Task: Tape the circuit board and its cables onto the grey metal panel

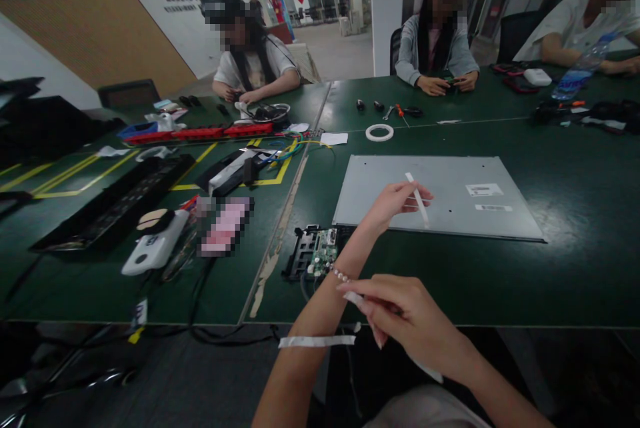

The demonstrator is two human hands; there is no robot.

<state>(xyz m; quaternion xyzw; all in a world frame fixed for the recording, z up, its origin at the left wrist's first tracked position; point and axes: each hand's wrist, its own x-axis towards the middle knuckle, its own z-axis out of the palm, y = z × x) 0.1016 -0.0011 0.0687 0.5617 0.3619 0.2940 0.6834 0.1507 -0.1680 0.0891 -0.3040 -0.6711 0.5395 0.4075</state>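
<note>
My left hand reaches over a flat grey panel, its fingers loosely bent and apart. Across those fingers lies a narrow strip of white tape, hanging down past them over the panel; the palm side is hidden. Another white tape strip sticks across my left forearm, with both ends standing free. Close to the left wrist, my right hand pinches a short piece of white tape between thumb and forefinger. Beneath the left forearm, partly covered, is a green circuit board on a black frame.
A tape roll lies beyond the panel, near a screwdriver. Left are a long black tray, a white device, a pink phone-shaped object and cables. Several people sit across the green table. A bottle stands far right.
</note>
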